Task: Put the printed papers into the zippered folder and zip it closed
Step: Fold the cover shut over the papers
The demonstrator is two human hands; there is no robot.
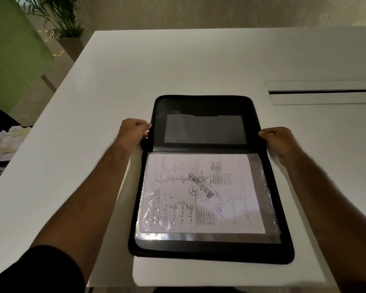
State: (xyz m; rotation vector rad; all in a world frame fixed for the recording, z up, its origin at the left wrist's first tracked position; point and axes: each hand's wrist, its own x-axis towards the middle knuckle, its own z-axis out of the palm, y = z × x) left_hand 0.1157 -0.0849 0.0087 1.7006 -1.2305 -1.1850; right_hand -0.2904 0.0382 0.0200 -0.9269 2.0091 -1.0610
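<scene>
The zippered folder [209,176] lies open on the white counter [135,70], the printed papers [199,193] already sleeved in its near half. The left hand [133,132] and right hand [280,140] pinch the far flap's side edges with curled fingers [144,123]. Fold it down evenly, keeping the sleeve clear of the zip.

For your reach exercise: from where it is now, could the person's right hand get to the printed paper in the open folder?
Probably yes. The right hand grips the folder at its right edge, just above the printed paper; nothing lies between, though a clear sleeve covers the sheet.
</scene>
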